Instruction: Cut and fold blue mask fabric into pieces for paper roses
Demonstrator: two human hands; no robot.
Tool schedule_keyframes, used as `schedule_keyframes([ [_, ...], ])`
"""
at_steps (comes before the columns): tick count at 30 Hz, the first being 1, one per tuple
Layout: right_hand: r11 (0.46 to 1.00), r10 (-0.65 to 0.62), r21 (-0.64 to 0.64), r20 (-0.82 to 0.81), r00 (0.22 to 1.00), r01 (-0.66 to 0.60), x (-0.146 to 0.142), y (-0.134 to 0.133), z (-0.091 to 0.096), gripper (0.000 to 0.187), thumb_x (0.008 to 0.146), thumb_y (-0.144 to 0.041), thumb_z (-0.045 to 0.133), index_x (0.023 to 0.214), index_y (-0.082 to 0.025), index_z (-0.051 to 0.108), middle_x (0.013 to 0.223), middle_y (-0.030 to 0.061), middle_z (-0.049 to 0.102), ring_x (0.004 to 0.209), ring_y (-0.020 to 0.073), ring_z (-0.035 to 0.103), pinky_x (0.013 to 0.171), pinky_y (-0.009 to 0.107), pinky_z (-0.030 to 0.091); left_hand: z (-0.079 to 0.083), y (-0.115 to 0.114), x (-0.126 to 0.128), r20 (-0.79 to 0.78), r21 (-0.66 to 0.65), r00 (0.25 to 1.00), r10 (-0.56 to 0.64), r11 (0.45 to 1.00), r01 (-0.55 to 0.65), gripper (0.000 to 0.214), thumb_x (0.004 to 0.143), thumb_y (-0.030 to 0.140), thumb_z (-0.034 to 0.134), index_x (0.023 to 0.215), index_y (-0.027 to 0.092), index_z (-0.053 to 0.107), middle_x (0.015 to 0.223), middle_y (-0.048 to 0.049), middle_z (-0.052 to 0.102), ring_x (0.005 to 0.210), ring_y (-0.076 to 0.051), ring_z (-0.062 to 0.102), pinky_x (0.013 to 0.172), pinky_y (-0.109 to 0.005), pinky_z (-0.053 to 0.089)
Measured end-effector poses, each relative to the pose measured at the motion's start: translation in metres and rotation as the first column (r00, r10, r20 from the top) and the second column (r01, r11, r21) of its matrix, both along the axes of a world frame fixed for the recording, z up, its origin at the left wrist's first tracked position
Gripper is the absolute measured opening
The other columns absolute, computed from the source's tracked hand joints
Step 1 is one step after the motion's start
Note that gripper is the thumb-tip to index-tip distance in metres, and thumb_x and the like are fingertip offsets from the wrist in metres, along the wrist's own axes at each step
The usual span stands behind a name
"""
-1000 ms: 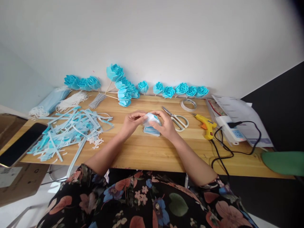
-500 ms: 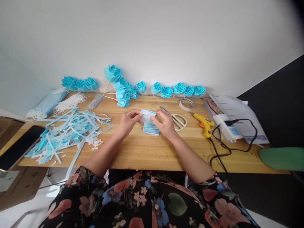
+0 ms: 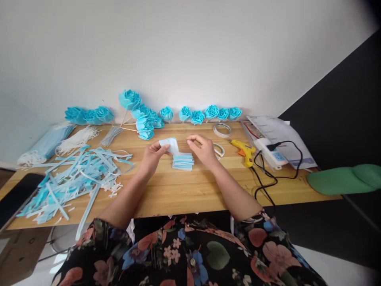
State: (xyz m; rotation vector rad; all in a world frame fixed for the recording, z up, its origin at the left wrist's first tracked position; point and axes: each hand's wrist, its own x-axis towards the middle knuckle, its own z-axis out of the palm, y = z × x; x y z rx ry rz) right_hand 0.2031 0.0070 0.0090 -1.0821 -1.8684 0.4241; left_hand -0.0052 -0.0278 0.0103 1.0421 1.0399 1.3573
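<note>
At desk centre: cut piece [image 3: 169, 144] held just above the stack [image 3: 183, 162] of like pieces on the table [image 3: 184, 190].
Left hand [image 3: 153, 155]: pinches the piece's left edge, thumb against fingers.
Right hand [image 3: 205, 151]: just beside the piece, thumb and forefinger nearly closed, nothing visible between them.
Handling: judged very light, soft, limp, easily creased, not fragile.
Hold point: an edge or a fold, with a fingertip pinch.

Counted three blue roses [image 3: 89, 115] at left and six more in a row [image 3: 197, 117] by the wall. One clumped bunch on sticks [image 3: 139, 115], too tangled to tally. One glue gun [image 3: 244, 150], one pair of scissors [image 3: 219, 150], one roll of tape [image 3: 222, 129], one phone [image 3: 18, 196], one stack of blue squares [image 3: 182, 162], one white piece [image 3: 169, 143].
</note>
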Motion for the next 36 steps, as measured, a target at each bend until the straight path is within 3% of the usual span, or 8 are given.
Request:
schedule_keyframes([
  [3, 0.991, -0.108, -0.045, 0.313, 0.944, 0.128, 0.026, 0.007, 0.010, 0.012, 0.089, -0.025, 0.061, 0.096, -0.024, 0.071, 0.092, 0.0041, 0.077, 0.084, 0.0211, 0.070, 0.071, 0.031, 0.049, -0.004, 0.006, -0.006, 0.196, -0.054, 0.978, 0.066, 0.997, -0.057, 0.037, 0.061, 0.038, 0.088, 0.085, 0.015, 0.073, 0.083, -0.0030, 0.076, 0.073, -0.014, 0.068, 0.070, -0.027, 0.056],
  [8, 0.928, -0.174, -0.048, 0.821, 0.544, 0.369, 0.055, -0.005, 0.016, 0.018, 0.089, -0.029, 0.064, 0.101, -0.017, 0.071, 0.089, 0.0145, 0.076, 0.076, 0.0251, 0.070, 0.063, 0.031, 0.044, -0.005, 0.012, -0.010, 0.430, -0.189, 0.893, 0.134, 0.980, -0.056, 0.024, 0.071, 0.022, 0.083, 0.086, 0.013, 0.067, 0.081, -0.0020, 0.076, 0.074, -0.013, 0.072, 0.073, -0.025, 0.058],
  [12, 0.934, -0.096, -0.099, 0.856, 0.509, 0.342, 0.059, -0.015, 0.007, 0.033, 0.092, -0.020, 0.056, 0.124, -0.017, 0.064, 0.105, 0.0154, 0.074, 0.095, 0.0270, 0.069, 0.075, 0.032, 0.046, -0.002, 0.011, -0.007, 0.508, -0.284, 0.840, 0.191, 0.958, -0.046, 0.007, 0.083, 0.011, 0.071, 0.087, 0.012, 0.065, 0.077, -0.0029, 0.076, 0.071, -0.012, 0.073, 0.071, -0.024, 0.060],
  [16, 0.917, -0.131, -0.219, 0.623, 0.771, 0.333, 0.063, -0.006, -0.002, 0.039, 0.084, -0.020, 0.062, 0.124, -0.020, 0.062, 0.107, 0.0116, 0.073, 0.097, 0.0256, 0.067, 0.082, 0.035, 0.047, -0.005, 0.013, -0.007, 0.536, -0.302, 0.823, 0.190, 0.953, -0.023, 0.008, 0.092, 0.008, 0.059, 0.089, 0.010, 0.067, 0.077, -0.0030, 0.076, 0.069, -0.012, 0.072, 0.067, -0.022, 0.060],
  [19, 0.862, -0.129, -0.479, 0.106, 0.986, 0.165, 0.064, 0.004, 0.000, 0.045, 0.078, -0.033, 0.072, 0.120, -0.022, 0.060, 0.094, 0.0036, 0.072, 0.085, 0.0199, 0.067, 0.075, 0.032, 0.050, -0.006, 0.016, -0.010, 0.558, -0.300, 0.810, 0.183, 0.954, -0.009, 0.012, 0.094, 0.008, 0.056, 0.092, 0.011, 0.068, 0.080, -0.0027, 0.077, 0.071, -0.012, 0.073, 0.066, -0.022, 0.059],
  [24, 0.762, 0.001, -0.567, -0.484, 0.875, -0.314, 0.048, 0.007, 0.016, 0.058, 0.070, -0.043, 0.082, 0.121, -0.029, 0.059, 0.088, -0.0029, 0.066, 0.078, 0.0147, 0.065, 0.070, 0.029, 0.052, -0.002, 0.015, -0.008, 0.554, -0.360, 0.801, 0.226, 0.933, -0.015, 0.010, 0.093, 0.007, 0.059, 0.088, 0.010, 0.067, 0.076, -0.0043, 0.075, 0.068, -0.012, 0.072, 0.064, -0.021, 0.058],
  [31, 0.530, 0.246, -0.478, -0.703, 0.667, -0.700, 0.027, 0.002, 0.013, 0.059, 0.078, -0.069, 0.066, 0.121, -0.030, 0.060, 0.102, 0.0056, 0.068, 0.094, 0.0234, 0.067, 0.082, 0.042, 0.056, 0.012, 0.030, 0.006, 0.574, -0.316, 0.810, 0.120, 0.945, 0.083, 0.009, 0.091, 0.008, 0.061, 0.086, 0.011, 0.068, 0.080, -0.0070, 0.075, 0.071, -0.014, 0.071, 0.073, -0.025, 0.059],
  [36, 0.485, 0.226, -0.501, -0.720, 0.656, -0.717, 0.024, -0.005, -0.002, 0.055, 0.082, -0.066, 0.061, 0.118, -0.025, 0.062, 0.082, 0.0034, 0.064, 0.071, 0.0189, 0.061, 0.064, 0.035, 0.053, 0.003, 0.059, 0.013, 0.601, -0.278, 0.794, 0.085, 0.954, 0.108, 0.013, 0.095, 0.010, 0.056, 0.088, 0.010, 0.068, 0.077, -0.0063, 0.074, 0.066, -0.012, 0.070, 0.069, -0.023, 0.059],
])
